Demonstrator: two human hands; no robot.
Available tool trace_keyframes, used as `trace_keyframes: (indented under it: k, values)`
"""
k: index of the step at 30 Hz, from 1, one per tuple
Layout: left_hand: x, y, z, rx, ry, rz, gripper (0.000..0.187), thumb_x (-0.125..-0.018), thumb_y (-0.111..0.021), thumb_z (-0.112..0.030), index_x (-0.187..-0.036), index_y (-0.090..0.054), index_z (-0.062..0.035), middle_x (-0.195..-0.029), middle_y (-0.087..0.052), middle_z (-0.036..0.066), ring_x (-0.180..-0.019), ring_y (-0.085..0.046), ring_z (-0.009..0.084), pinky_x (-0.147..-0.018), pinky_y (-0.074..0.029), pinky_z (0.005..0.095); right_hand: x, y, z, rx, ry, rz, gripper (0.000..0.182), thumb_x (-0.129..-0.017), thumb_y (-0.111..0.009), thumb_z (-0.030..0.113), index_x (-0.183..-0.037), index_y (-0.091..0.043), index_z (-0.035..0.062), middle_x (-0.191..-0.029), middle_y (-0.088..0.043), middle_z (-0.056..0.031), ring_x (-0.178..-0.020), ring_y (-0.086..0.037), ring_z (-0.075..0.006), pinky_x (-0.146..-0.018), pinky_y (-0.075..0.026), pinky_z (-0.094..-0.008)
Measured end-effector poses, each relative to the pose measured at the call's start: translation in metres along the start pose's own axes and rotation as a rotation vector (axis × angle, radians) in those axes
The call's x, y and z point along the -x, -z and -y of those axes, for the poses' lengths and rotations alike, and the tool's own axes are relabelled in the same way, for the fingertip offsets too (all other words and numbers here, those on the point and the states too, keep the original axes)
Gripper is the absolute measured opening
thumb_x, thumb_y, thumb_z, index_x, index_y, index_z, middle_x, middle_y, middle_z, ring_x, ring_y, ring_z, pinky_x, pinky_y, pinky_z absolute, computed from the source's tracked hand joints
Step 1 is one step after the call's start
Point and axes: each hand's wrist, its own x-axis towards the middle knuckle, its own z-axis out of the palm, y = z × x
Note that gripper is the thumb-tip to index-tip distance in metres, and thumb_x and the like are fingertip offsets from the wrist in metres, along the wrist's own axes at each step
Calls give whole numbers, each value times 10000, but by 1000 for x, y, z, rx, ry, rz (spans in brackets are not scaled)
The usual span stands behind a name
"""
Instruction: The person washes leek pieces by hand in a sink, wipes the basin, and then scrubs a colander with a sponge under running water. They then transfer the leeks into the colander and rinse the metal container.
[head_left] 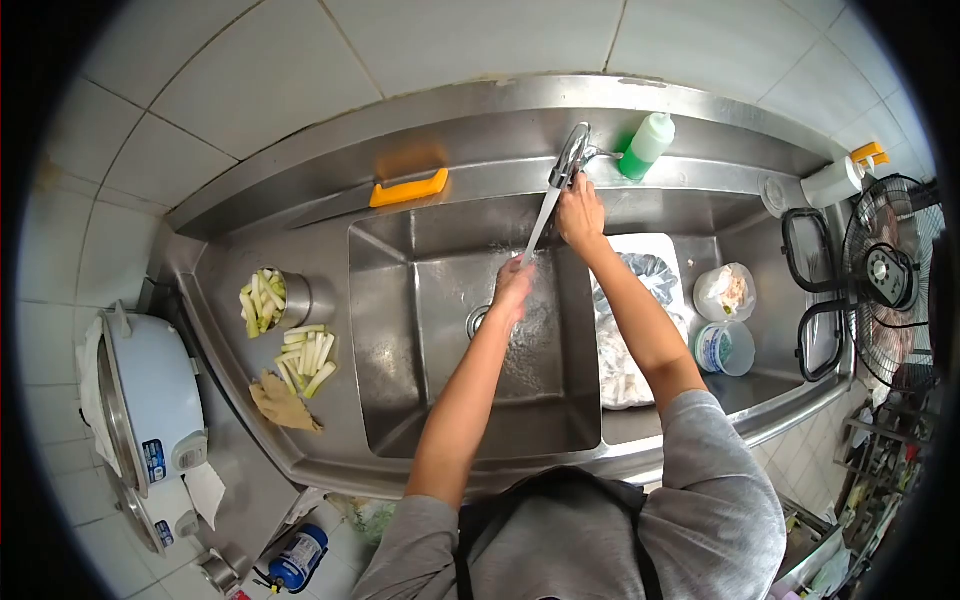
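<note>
Water runs from the metal faucet point(570, 160) down into the steel sink basin point(400, 330). My left hand point(514, 290) is under the stream, its fingers close together; whether it holds anything is hidden. My right hand point(581, 212) is raised at the faucet's base, fingers curled against it, just below the spout. Beside the faucet stands a bottle of green liquid point(648, 147). Right of the basin, partly behind my right forearm, a white tray point(650, 243) bears a plastic bag point(650, 275) and pale food pieces point(622, 370).
Left of the basin are a metal container point(297, 298) with cut green-white stalks, more stalks point(308, 358) and brown paper point(283, 402). A yellow-handled knife point(409, 188) lies on the back ledge. Two plastic tubs point(726, 292) and a fan point(890, 275) are at right.
</note>
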Motion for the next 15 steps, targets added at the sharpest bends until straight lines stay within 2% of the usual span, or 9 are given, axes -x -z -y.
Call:
trace_keyframes:
  k: [4, 6, 7, 9, 10, 11, 13, 14, 15]
  values:
    - [3, 2, -2, -2, -8, 21, 338, -759, -536, -133, -1086, -457, -102, -903, -504, 15, -790, -448, 114, -695, -360, 297, 3, 3, 5, 6, -35, 43, 471, -679, -529, 101, -1138, -437, 151, -994, -428, -118, -892, -464, -275, -736, -425, -353]
    - [3, 5, -3, -4, -12, 31, 344, -760, -538, -148, -1089, -452, -96, -925, -503, 21, -816, -445, 119, -719, -352, 301, 10, 14, 4, -276, -50, 29, 293, -669, -557, 150, -961, -572, 135, -929, -490, -113, -894, -463, -283, -736, -417, -376]
    - [0, 7, -2, -18, -4, 46, 333, -778, -519, -186, -1089, -450, -90, -955, -506, 30, -855, -452, 133, -749, -355, 312, 15, 19, 5, -274, -46, 30, 293, -669, -557, 150, -961, -572, 135, -929, -490, -113, -894, -463, -283, -736, -417, -376]
    - [-3, 7, 1, -26, 8, 59, 330, -795, -499, -225, -1090, -448, -85, -984, -510, 38, -895, -459, 146, -779, -357, 322, 35, 28, 7, -267, 59, 127, 123, -657, -575, 195, -738, -629, 119, -800, -534, -97, -902, -453, -283, -736, -408, -368]
    - [-3, 4, 1, 48, 68, 28, 321, -820, -450, -263, -1087, -450, -85, -996, -515, 43, -916, -467, 160, -800, -360, 344, 49, 31, 12, -231, 150, -29, 101, -674, -589, 187, -665, -620, 91, -718, -549, -97, -802, -490, -274, -672, -411, -343]
    - [-3, 3, 2, 124, 132, -6, 327, -845, -401, -301, -1084, -452, -85, -1009, -521, 48, -938, -475, 175, -821, -363, 366, 52, 25, 16, -231, 155, -19, 101, -674, -589, 187, -665, -620, 91, -718, -549, -97, -802, -490, -274, -672, -411, -343]
    - [0, -6, -2, 321, 257, 0, 366, -870, -316, -356, -1051, -483, -85, -1008, -531, 56, -938, -494, 178, -824, -385, 360, 68, -7, 33, -819, -138, 370, 173, -735, -586, 237, -699, -606, 69, -711, -563, -80, -682, -519, -209, -603, -409, -307]
    - [-5, -8, 2, 475, 164, 21, 368, -873, -308, -359, -1025, -498, -83, -997, -533, 55, -911, -504, 171, -800, -401, 334, 75, -25, 46, -1122, -301, 418, 266, -788, -545, 283, -714, -581, 30, -677, -557, -57, -586, -499, -146, -542, -399, -277]
    - [-12, -6, 8, 625, 67, 33, 373, -875, -300, -363, -998, -513, -82, -986, -534, 55, -883, -514, 163, -776, -417, 309, 80, -20, 67, -1627, -510, 379, 269, -801, -531, 264, -722, -558, 8, -648, -530, -32, -573, -471, -116, -522, -398, -269]
